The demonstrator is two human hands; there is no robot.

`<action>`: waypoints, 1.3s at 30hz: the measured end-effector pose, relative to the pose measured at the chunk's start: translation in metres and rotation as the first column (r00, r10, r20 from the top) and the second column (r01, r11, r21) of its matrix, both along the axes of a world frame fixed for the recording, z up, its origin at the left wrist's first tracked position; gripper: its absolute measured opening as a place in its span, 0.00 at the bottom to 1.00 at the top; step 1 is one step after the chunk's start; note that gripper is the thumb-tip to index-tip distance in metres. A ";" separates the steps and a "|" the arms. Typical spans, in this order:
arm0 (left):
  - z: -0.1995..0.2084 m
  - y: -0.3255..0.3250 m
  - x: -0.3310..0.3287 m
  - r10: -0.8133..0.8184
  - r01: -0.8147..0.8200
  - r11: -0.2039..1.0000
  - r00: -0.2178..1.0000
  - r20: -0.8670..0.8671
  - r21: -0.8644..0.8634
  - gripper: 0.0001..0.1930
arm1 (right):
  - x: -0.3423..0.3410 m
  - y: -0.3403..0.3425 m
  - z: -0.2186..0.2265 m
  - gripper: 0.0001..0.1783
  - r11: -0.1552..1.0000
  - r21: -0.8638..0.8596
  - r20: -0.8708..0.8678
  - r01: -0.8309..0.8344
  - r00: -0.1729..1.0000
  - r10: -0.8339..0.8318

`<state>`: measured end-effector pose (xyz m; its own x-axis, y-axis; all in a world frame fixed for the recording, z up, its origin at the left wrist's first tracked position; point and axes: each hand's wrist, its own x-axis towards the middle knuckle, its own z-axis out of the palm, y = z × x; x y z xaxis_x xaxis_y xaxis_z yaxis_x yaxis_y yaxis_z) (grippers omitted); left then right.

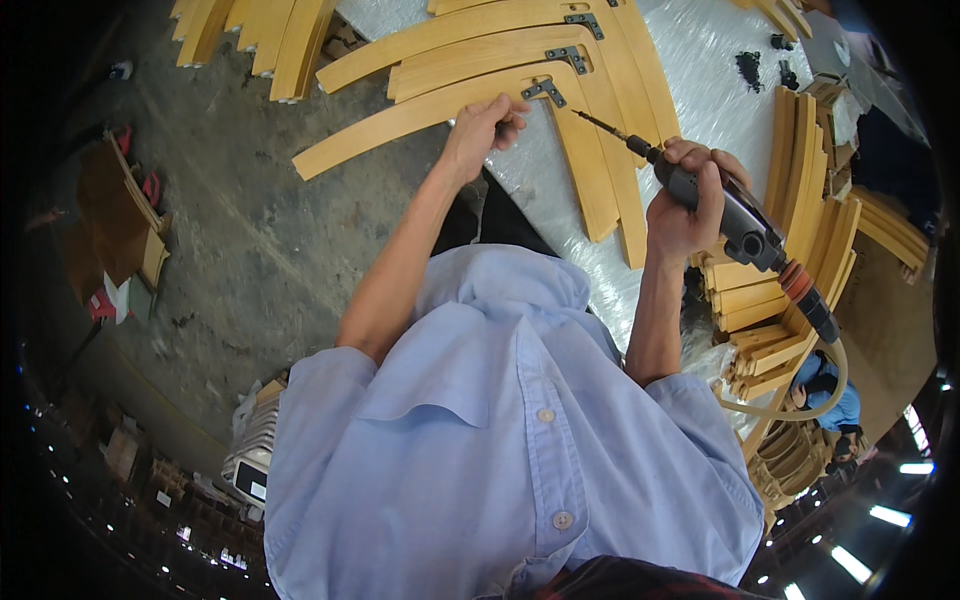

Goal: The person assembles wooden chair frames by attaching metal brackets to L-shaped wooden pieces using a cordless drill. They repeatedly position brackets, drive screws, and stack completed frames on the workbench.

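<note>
My right hand point(688, 208) is wrapped round a dark air screwdriver point(748, 222), whose long thin bit point(600, 125) points up and left. The bit's tip is close to a black L-shaped metal bracket point(546, 92) at the corner of the nearest curved wooden frame point(400, 122). My left hand point(480, 140) is beside that corner, just below the bracket. Its fingers are curled together, and whatever they hold is hidden. Behind lie more overlapping wooden frames point(450, 48), with similar black brackets point(567, 58) at their corners.
The frames rest on a table wrapped in clear plastic film point(695, 60). Small black parts point(749, 70) lie at its far right. Stacked wooden pieces point(790, 165) stand along the right side. A pale hose point(838, 385) trails from the screwdriver. Another person point(835, 395) is at the lower right.
</note>
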<state>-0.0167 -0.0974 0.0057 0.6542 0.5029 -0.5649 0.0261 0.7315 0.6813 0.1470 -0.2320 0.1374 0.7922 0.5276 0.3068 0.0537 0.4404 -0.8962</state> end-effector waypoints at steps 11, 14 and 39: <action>-0.024 0.016 0.029 0.096 0.243 0.680 0.906 -0.412 0.692 0.14 | 0.012 0.015 -0.008 0.11 1.000 0.009 0.048 -0.026 0.999 0.025; -0.021 0.010 0.034 0.161 0.459 0.393 0.818 -0.552 0.796 0.14 | 0.012 0.016 -0.012 0.11 1.000 0.001 0.029 -0.024 0.999 0.024; -0.056 0.011 0.032 0.255 0.307 -0.048 0.924 -0.286 0.950 0.10 | 0.000 0.022 -0.036 0.12 0.991 -0.109 0.038 -0.079 0.996 0.084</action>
<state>0.0148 -0.0864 -0.0505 0.6293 0.6885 0.3604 0.4048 -0.6863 0.6043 0.1467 -0.2104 0.1012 0.7325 0.6216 0.2774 0.0608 0.3462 -0.9362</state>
